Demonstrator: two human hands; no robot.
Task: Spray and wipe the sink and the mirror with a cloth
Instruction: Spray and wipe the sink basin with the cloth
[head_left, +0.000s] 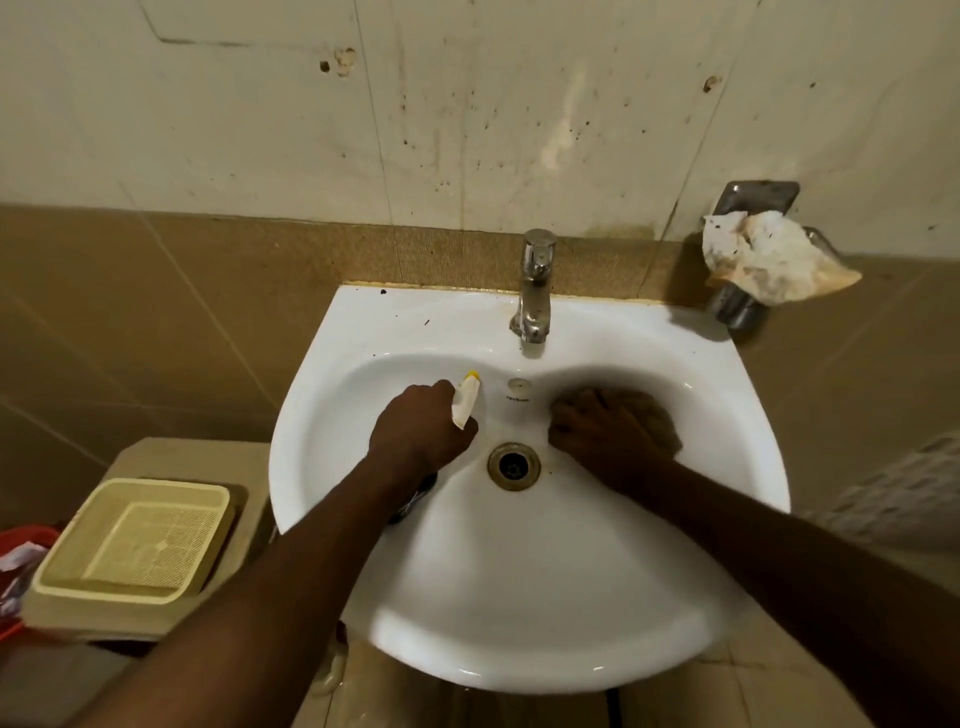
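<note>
We see the white sink (530, 597) fixed under the stained wall, its tap (535, 286) at the back rim. Left of the sink sits a cream basket (137, 540). Inside the sink, right of the drain (513, 465), our right hand (608, 431) presses flat on a brown cloth (657, 410). Left of the drain, our left hand (421, 431) grips a spray bottle (465, 400).
</note>
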